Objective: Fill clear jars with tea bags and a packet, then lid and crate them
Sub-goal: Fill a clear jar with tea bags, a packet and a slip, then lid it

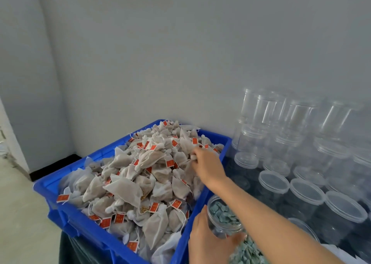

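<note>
Your left hand (206, 241) wraps its fingers around a clear jar (224, 216) at the lower middle of the view, just right of the blue crate (80, 219). The jar stands nearly upright, long axis vertical, mouth tilted slightly away from you, with small grey-green packets (224, 213) showing inside (more of them lie loose at the bottom edge). Your right hand (206, 163) reaches across into the crate, fingers curled down onto the heaped tea bags (140, 175) near the far right side; whether they actually pinch one cannot be told. Empty jars (307, 191) crowd the tabletop (241, 175) to the right, some stacked against the wall.
</note>
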`<state>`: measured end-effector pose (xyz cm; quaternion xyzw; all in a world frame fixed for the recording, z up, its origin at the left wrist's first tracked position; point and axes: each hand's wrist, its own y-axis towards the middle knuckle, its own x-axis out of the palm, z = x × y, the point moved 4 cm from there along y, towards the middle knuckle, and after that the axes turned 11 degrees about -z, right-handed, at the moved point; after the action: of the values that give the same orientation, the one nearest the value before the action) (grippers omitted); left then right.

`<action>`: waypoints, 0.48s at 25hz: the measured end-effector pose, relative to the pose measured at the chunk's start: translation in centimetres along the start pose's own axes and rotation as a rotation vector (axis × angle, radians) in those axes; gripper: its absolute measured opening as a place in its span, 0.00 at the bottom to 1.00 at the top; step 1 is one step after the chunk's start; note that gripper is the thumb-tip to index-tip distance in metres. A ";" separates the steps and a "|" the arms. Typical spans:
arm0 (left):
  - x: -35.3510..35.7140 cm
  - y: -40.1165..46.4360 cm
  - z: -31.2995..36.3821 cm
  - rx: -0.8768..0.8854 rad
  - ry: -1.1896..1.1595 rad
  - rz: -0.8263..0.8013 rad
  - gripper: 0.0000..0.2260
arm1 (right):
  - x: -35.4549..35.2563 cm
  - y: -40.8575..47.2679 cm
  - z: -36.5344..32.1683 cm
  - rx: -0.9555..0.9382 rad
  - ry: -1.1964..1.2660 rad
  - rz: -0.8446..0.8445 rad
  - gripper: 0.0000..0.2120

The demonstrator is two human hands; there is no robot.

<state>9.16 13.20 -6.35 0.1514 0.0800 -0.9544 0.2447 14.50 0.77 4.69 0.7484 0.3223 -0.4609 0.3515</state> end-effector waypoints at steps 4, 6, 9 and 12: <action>-1.1 0.3 -0.6 0.003 -0.083 0.031 0.30 | -6.8 -3.9 1.2 -0.070 0.165 0.094 0.03; -0.7 1.4 0.0 -0.032 -0.034 0.002 0.20 | -8.6 -6.6 2.2 -0.070 0.186 -0.062 0.06; -0.3 2.3 2.0 0.003 0.173 0.017 0.11 | -7.1 -10.1 2.8 0.018 0.022 -0.465 0.07; 0.0 1.1 2.5 -0.010 0.210 0.131 0.35 | -6.6 -8.1 3.2 0.043 -0.052 -0.267 0.07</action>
<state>9.08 11.70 -4.03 0.2540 0.0997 -0.9149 0.2975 4.10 1.51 7.88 0.6941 0.3998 -0.5297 0.2789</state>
